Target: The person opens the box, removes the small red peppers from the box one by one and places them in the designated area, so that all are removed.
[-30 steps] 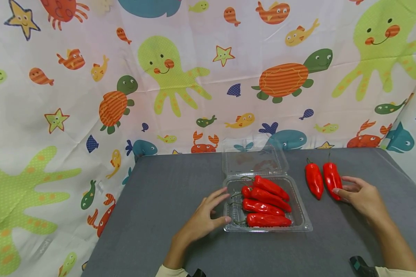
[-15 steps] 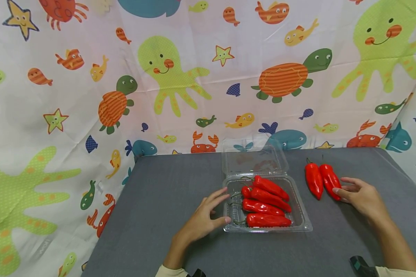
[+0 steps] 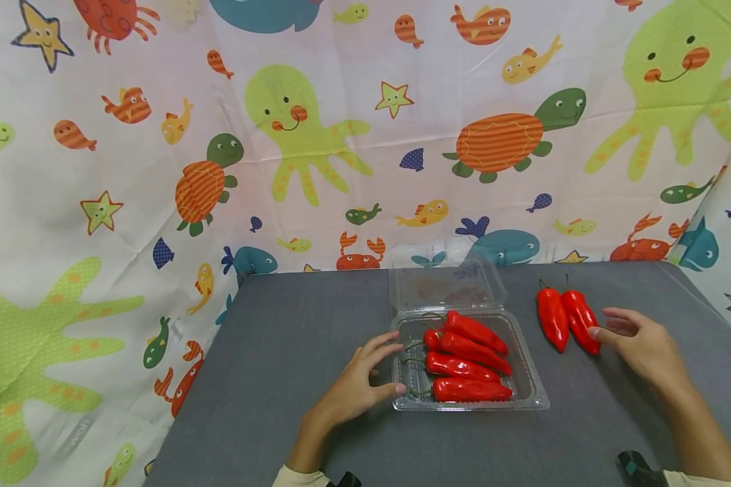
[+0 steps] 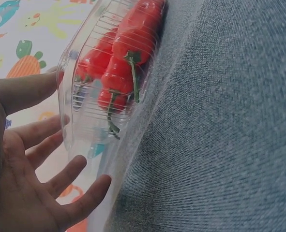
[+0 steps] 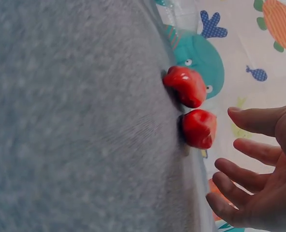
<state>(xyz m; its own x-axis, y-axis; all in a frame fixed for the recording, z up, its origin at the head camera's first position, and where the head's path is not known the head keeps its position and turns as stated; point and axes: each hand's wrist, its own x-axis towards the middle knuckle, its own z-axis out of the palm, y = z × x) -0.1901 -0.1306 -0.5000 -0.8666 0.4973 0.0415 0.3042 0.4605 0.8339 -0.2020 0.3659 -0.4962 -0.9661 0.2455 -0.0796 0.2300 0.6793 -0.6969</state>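
The head view is looking down toward the far edge of the tabletop (image 3: pixel 268 338), sharing the container (image 3: pixel 526 370) with the close, rightward-facing left-wrist view and two peppers (image 5: pixel 199 129) with the close, edge-facing right-wrist view.

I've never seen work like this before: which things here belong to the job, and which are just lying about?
In the job, it seems:
open clear container
red peppers inside it
loose pepper nearer the container
other loose pepper

Only surroundings:
gray tabletop
sea-animal backdrop
dark wrist gear
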